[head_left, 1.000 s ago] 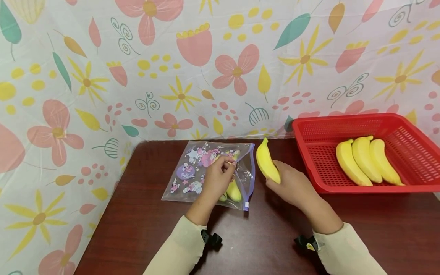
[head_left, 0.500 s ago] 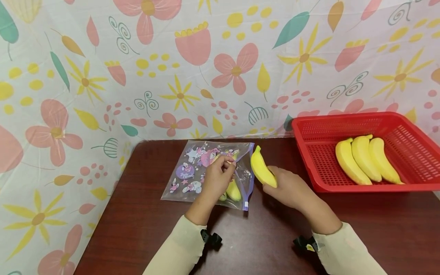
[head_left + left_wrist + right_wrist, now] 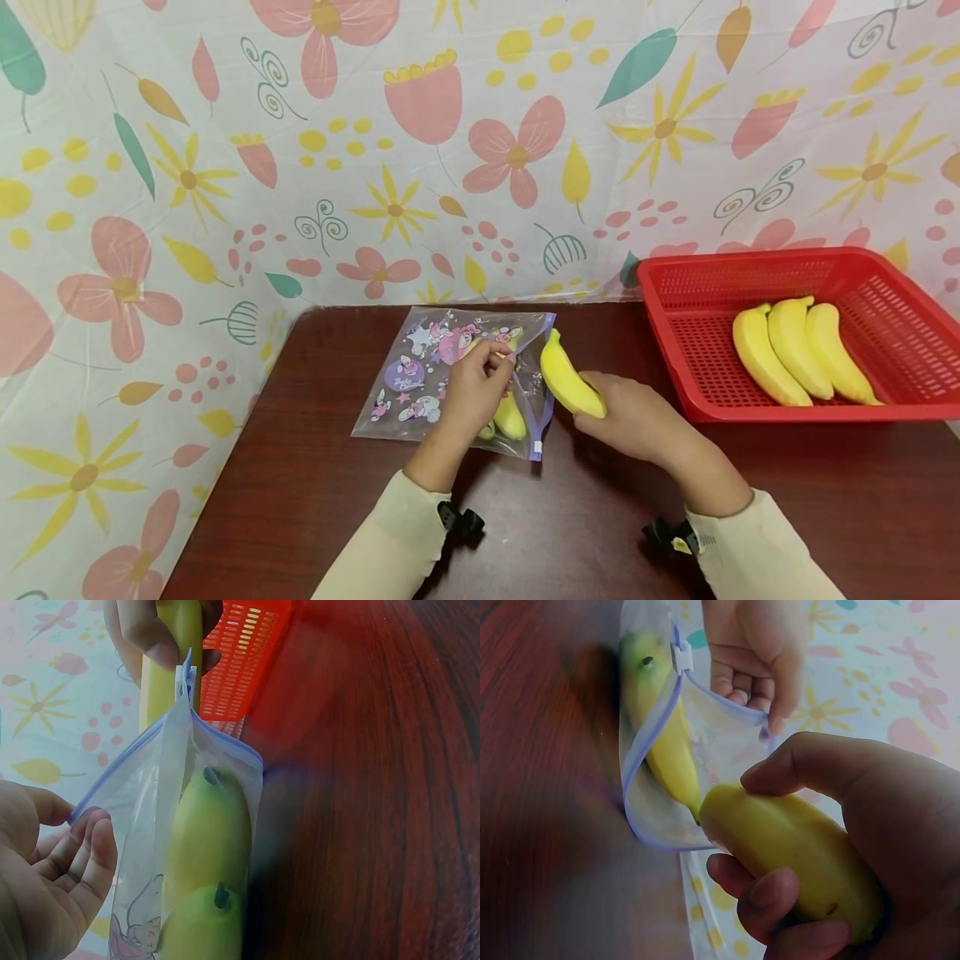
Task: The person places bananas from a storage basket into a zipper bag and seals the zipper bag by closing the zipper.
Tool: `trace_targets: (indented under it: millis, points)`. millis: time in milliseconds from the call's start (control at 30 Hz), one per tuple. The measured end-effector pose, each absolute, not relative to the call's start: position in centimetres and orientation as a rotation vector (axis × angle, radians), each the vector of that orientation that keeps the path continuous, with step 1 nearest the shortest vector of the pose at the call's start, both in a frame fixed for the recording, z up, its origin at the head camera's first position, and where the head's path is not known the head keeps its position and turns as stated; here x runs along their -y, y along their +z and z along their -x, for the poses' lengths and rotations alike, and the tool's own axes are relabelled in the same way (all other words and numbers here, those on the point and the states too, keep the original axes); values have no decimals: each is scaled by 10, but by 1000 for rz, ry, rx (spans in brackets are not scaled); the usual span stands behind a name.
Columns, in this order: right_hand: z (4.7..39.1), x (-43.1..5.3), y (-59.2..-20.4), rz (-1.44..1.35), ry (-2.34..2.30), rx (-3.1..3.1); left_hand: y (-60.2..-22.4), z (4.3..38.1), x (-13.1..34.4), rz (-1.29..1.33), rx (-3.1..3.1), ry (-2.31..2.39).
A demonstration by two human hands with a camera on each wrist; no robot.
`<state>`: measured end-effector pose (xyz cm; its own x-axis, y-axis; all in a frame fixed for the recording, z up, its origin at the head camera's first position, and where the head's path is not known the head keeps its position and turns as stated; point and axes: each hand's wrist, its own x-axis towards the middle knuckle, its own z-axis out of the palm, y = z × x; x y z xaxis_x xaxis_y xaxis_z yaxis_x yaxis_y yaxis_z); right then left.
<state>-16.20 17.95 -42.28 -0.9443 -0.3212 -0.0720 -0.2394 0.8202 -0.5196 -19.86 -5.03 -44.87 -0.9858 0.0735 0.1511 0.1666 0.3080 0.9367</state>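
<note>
A clear zip bag [image 3: 408,408] with purple edging and cartoon prints lies on the table in the head view. My left hand [image 3: 476,387] pinches the upper layer of its mouth and lifts it, so the opening gapes in the right wrist view. Inside are bananas [image 3: 206,832]; the left wrist view shows two stacked ends. My right hand [image 3: 633,417] grips another banana [image 3: 566,379], thumb on one side and fingers curled on the other. That banana's far end is at the bag's mouth [image 3: 649,742]. The white slider [image 3: 682,656] sits at the near corner of the zip.
A red plastic basket [image 3: 697,408] stands on the right of the table, with three bananas [image 3: 802,350] lying side by side in it. Behind the dark wooden table [image 3: 300,467] hangs a floral cloth [image 3: 420,192], which also covers the left side.
My right hand has moved the banana left and slightly toward me, from right of the bag to its mouth. My left hand has kept its pinch on the bag in place.
</note>
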Motion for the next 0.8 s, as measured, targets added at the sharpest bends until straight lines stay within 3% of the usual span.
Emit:
trace_targets:
  millis: [800]
  points:
    - [166,-162,-448,531,-773,-2871,-448,198,50,234,2484,-1780]
